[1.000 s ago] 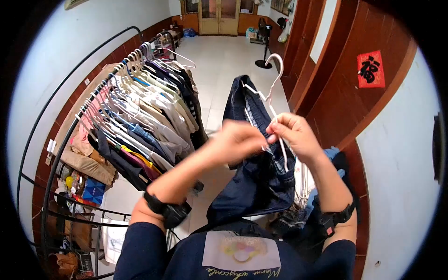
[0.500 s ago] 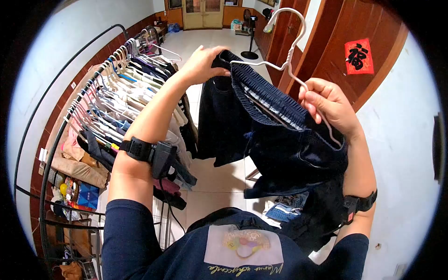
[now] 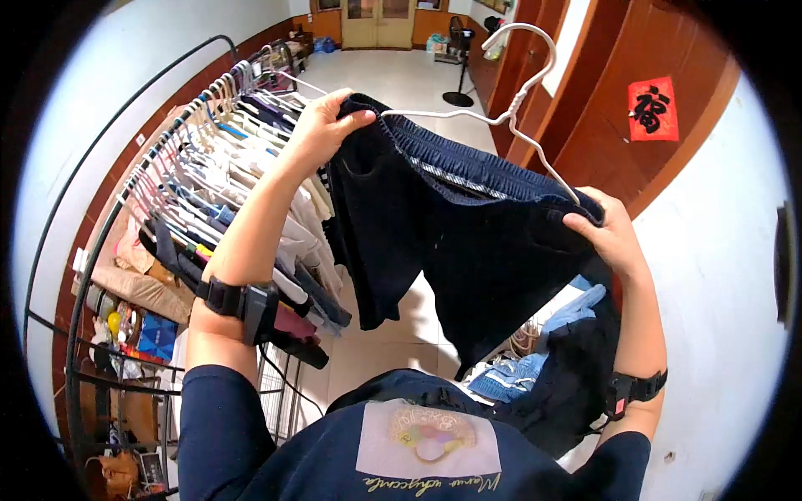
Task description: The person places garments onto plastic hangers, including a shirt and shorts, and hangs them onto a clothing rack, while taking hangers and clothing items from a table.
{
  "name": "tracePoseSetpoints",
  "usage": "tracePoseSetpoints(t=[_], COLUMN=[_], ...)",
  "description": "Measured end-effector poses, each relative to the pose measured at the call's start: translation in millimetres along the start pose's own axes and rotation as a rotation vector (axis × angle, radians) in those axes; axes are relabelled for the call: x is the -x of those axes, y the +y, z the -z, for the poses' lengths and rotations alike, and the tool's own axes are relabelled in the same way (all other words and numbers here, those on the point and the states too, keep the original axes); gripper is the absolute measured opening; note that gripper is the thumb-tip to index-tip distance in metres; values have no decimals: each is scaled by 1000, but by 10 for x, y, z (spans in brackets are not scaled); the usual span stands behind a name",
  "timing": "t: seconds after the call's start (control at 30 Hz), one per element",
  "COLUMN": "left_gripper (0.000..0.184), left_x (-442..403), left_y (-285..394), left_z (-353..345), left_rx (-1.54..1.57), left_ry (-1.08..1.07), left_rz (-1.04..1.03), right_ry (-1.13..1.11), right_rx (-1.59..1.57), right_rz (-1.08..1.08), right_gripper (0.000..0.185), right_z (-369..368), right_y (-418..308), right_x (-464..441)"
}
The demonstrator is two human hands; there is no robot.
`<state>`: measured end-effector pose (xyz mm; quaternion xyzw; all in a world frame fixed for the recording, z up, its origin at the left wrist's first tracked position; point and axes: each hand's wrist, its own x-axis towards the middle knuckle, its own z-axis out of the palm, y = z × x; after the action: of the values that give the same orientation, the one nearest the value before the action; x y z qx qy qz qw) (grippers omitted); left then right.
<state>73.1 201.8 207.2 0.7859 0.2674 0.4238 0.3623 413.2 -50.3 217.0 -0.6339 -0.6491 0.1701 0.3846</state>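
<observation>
A pair of dark shorts (image 3: 476,250) with an elastic waistband hangs spread between my hands. Inside its waist sits a white wire hanger (image 3: 522,100), its hook pointing up and its two arms reaching toward the waist's ends. My left hand (image 3: 324,129) pinches the waistband's left end, thumb on top. At the right end, my right hand (image 3: 608,230) grips the waistband close to the hanger's arm tip, with the thumb in front and the other fingers mostly hidden behind the cloth.
On the left, a black clothes rack (image 3: 150,154) is packed with hung clothes (image 3: 242,179). Folded denim (image 3: 510,376) and dark cloth (image 3: 576,359) lie low at the right. A standing fan (image 3: 459,67) is farther back. Wooden doors (image 3: 660,50) line the right wall.
My right hand has moved off the hanger's wire onto the waistband's right end. The waistband is stretched wider and the shorts hang flatter. My left hand has shifted left and slightly down.
</observation>
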Motion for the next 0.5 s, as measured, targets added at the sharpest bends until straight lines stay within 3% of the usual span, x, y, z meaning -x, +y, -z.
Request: tracePoseSetpoints(t=[0.13,0.2,0.27,0.4,0.47,0.5], left_gripper=[30,33,34,36,38,38], left_x=[485,812,1211,1946,2186,2286], left_y=[123,126,236,225,336,348], left_z=[25,107,115,73,114,168], left_rx=[-286,-205,-234,-131,-100,-75], left_ry=[124,-92,-279,-620,-669,-698], left_rz=[-159,108,203,244,270,302], right_ry=[34,-97,-191,-457,-640,-677], right_rx=[32,54,58,133,70,38], right_rz=[29,57,122,275,210,286], right_gripper=[27,28,28,33,35,33], right_z=[-16,35,29,7,-70,-138], right_y=[7,-33,-22,45,-32,-64], right_x=[78,161,250,271,159,91])
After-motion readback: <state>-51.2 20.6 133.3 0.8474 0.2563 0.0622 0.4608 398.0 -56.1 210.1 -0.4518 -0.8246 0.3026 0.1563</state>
